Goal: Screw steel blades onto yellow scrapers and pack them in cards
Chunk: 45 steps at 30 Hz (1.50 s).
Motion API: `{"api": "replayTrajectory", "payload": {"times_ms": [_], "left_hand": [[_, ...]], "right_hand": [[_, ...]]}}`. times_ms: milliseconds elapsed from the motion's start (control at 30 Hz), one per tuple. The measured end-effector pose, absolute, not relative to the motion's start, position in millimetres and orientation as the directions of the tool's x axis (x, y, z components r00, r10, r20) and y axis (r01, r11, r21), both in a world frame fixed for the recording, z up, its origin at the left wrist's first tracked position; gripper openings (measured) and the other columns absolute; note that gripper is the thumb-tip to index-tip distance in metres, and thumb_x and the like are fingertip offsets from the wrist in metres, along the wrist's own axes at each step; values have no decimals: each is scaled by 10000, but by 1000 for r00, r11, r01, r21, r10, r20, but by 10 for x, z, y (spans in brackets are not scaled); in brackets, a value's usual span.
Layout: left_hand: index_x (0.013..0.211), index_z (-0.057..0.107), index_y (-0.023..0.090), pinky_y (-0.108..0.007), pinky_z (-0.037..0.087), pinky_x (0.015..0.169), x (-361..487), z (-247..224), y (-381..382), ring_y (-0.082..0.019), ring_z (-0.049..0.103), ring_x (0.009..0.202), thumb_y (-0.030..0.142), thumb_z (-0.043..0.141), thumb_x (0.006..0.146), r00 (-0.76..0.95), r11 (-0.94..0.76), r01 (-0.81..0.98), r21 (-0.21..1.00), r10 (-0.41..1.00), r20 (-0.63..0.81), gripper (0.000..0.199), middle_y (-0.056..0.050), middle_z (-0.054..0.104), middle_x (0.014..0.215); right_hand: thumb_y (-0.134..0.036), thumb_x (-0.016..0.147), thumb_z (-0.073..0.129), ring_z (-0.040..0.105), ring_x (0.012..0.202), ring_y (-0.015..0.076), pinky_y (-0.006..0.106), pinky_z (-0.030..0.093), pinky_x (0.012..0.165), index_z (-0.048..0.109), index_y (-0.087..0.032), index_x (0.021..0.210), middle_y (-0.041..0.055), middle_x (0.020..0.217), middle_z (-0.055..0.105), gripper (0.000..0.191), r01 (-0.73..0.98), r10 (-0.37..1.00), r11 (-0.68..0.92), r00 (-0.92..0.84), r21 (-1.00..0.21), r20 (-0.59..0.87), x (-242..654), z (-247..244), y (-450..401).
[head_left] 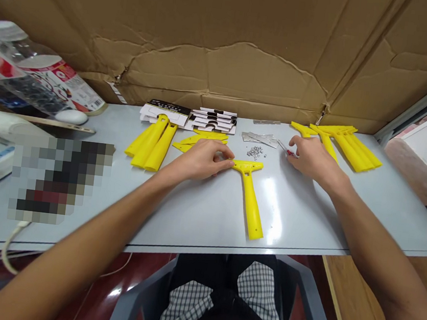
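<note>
My left hand (209, 158) pinches the left end of a yellow T-shaped plastic scraper handle (250, 200), which lies on the table with its grip towards me. To its right, my right hand (310, 158) is closed on a small screwdriver-like tool (284, 148) with a thin metal shaft and some red on it; most of the tool is hidden by the fingers. A pile of small screws (254, 152) lies just beyond the scraper handle's head. Behind the pile are flat metal blades (261, 138), partly overlapping.
Yellow scraper parts (149, 145) are grouped at left, and more yellow scraper handles (357, 148) at right. Printed cards (213, 120) are stacked at the back against a cardboard wall (227, 43). Plastic bottles (53, 77) and a blurred-out object (60, 181) are at far left.
</note>
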State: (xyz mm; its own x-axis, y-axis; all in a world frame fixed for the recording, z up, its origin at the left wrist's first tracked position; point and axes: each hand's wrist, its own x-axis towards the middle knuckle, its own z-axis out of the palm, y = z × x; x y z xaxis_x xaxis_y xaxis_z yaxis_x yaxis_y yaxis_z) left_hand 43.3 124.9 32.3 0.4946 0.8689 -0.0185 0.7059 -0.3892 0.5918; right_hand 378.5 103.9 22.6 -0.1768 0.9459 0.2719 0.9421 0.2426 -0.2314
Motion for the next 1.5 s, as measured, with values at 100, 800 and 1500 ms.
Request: {"api": "replayTrajectory", "payload": {"times_ms": [100,800,1500], "left_hand": [[1085,849,218,-441,605,878,440,358,1226,-255,760,692,396,715,955,453,-347,711,612,891,-21,258,-51,809,768],[973,780,152,-553,480,1230,-18,548,1608,-362,678,1364,436,501,1079,-76,45,-1,999,996,-45,412,-186,797,1282],[888,783,218,-509,493,1192,70,274,1729,-345,714,1290,453,626,983,-75,85,172,981,995,-73,299,-154,821,1239]], "right_hand": [[-261,920,713,712,878,339,491,565,769,759,-199,994,125,891,748,108,950,937,236,-168,-203,305,3705,314,1028],[-387,1117,555,793,1191,327,568,632,1138,785,-199,1186,163,1248,814,305,316,995,88,-62,-944,72,3569,257,1089],[-144,992,549,737,1070,364,521,554,1000,847,-134,1117,197,1102,821,324,913,918,344,-279,-220,280,3505,-21,1466]]}}
